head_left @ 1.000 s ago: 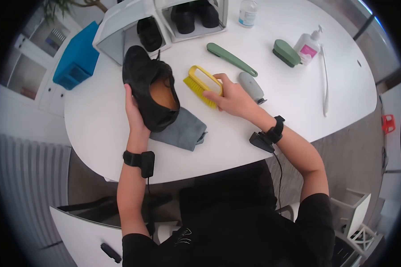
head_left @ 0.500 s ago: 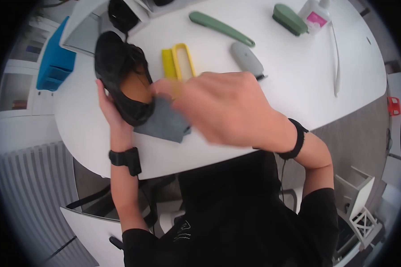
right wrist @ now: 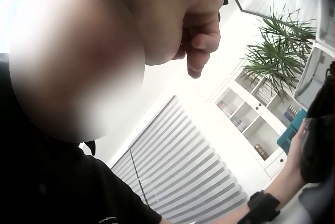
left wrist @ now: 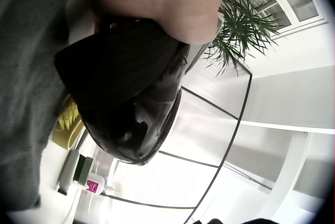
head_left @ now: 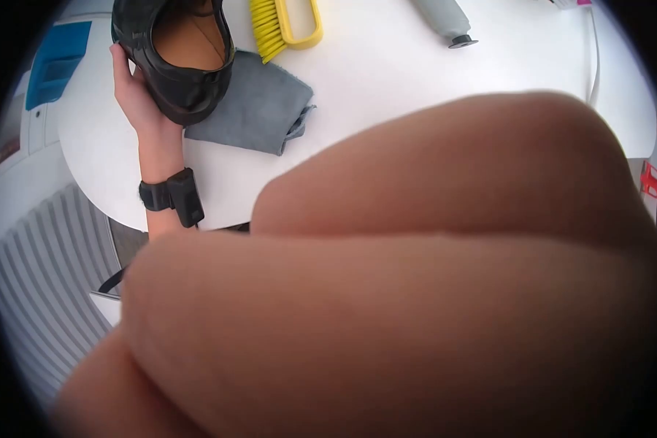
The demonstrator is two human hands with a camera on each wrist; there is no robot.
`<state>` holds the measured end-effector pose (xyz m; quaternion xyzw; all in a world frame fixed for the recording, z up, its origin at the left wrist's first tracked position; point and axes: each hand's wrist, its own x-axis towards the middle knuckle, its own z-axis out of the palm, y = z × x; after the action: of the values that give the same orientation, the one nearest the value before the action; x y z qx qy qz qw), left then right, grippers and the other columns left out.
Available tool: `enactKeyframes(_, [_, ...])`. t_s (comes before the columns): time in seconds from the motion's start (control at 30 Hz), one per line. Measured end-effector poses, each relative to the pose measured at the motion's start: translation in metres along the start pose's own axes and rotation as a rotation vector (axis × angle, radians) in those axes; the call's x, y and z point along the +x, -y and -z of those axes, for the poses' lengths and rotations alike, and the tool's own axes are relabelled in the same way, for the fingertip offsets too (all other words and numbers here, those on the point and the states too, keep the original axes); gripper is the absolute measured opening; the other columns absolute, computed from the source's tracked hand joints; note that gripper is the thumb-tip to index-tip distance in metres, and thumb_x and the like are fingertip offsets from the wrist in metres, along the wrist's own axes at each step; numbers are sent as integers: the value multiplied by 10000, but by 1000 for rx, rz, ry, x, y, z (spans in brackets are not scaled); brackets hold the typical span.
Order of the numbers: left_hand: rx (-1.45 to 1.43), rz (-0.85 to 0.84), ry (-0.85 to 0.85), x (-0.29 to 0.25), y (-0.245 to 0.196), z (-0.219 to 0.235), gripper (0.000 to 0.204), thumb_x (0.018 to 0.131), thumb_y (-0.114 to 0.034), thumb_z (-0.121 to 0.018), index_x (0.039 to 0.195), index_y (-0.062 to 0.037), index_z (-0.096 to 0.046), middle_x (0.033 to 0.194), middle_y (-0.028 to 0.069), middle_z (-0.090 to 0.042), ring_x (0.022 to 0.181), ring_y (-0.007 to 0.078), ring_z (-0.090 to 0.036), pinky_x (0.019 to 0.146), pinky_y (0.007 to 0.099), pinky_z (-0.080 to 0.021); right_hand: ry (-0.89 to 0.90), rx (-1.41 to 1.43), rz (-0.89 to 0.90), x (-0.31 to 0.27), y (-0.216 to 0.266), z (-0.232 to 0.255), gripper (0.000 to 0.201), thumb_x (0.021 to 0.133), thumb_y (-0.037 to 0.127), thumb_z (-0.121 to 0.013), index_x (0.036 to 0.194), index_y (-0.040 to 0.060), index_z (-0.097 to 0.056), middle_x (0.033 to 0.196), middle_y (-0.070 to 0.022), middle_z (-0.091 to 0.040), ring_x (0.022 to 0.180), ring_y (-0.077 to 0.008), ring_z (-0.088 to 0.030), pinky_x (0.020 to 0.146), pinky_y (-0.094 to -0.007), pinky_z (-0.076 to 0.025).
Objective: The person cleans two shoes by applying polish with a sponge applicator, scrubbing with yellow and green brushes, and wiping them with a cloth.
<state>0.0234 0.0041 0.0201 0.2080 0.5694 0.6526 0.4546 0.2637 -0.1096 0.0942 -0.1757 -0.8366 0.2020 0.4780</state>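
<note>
The left hand (head_left: 140, 98) grips one black shoe (head_left: 186, 95) above the bench (head_left: 365, 84); the right hand (right wrist: 175, 17), its visible fingers bent, is close before the head camera, and whether it holds anything cannot be told. The head view shows the shoe's tan lining; the left wrist view shows instead its dark sole. Just right of the shoe is one grey cloth (head_left: 259, 102); beyond the cloth, one yellow brush (head_left: 268, 29), and farther right of the shoe, one grey implement (head_left: 444, 18). Only the left wrist view shows, past the shoe, one green brush (left wrist: 85, 170) and one bottle (left wrist: 94, 183) with a pink label. A blue container (head_left: 58, 62) is left of the shoe, contents unreadable. Behind the shoe, the right wrist view shows a cabinet (right wrist: 252, 114) holding small items in its compartments, and one plant (right wrist: 277, 51).
</note>
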Motion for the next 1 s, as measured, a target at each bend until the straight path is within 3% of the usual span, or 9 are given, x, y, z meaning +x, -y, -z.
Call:
enactKeyframes(0.17, [-57,99,127,18,6,20,661,1113,-529,-473,1432,41,-570,1418,157,-658,1300,287,-629,1138,383,-475,-19,22,-39,10,-4,-11,425,803,210,-743,1210,111,-667,746,-27,-626,645,-220,-662,545,-335,-509])
enactKeyframes(0.23, [79,-107,75,14,7,13,666,1108,-536,-474,1444,32,-568,1422,169,-654,1294,309,-631,1145,401,-472,-31,25,-14,15,-1,-14,420,803,211,-743,1204,110,-670,750,-29,-628,648,-220,-662,547,-336,-510])
enactKeyframes(0.3, [50,47,26,8,4,14,696,1097,-548,-464,1472,32,-541,1464,192,-620,1359,357,-594,1188,457,-444,-26,36,12,12,6,-17,416,802,212,-744,1199,110,-672,754,-30,-629,650,-219,-662,550,-337,-511])
enactKeyframes(0.37, [5,16,187,3,8,12,698,1095,-537,-469,1478,43,-528,1480,202,-604,1377,363,-585,1191,477,-447,-12,61,17,8,12,-17,411,801,213,-744,1193,109,-675,757,-32,-631,652,-219,-662,552,-338,-512])
enactKeyframes(0.5, [36,-60,140,12,27,28,688,1084,-543,-516,1405,61,-584,1396,188,-666,1277,313,-651,1143,411,-489,25,114,39,0,18,-13,402,800,215,-745,1182,108,-680,765,-36,-634,657,-218,-662,557,-340,-514])
enactKeyframes(0.57, [-63,36,216,2,27,30,727,1077,-585,-513,1406,59,-586,1377,178,-680,1256,295,-661,1130,392,-494,69,152,50,-4,25,-7,397,799,216,-745,1176,108,-682,768,-37,-635,659,-217,-662,560,-341,-515])
enactKeyframes(0.67, [-51,-13,288,25,24,21,736,1073,-619,-506,1368,45,-620,1300,148,-720,1197,270,-692,1086,386,-527,135,159,53,9,13,7,390,798,217,-745,1168,107,-686,774,-40,-637,662,-217,-661,563,-342,-517])
enactKeyframes(0.83, [-137,2,372,14,14,20,719,1094,-585,-477,1461,29,-550,1395,163,-675,1259,293,-664,1128,395,-504,235,113,33,12,26,27,379,796,220,-746,1154,106,-692,783,-45,-641,668,-215,-661,570,-345,-519])
enactKeyframes(1.0, [-144,66,387,26,18,32,724,1097,-587,-457,1462,32,-550,1404,172,-667,1281,298,-652,1129,408,-506,208,125,30,11,28,27,368,795,222,-747,1140,104,-698,793,-49,-645,674,-214,-661,576,-347,-521])
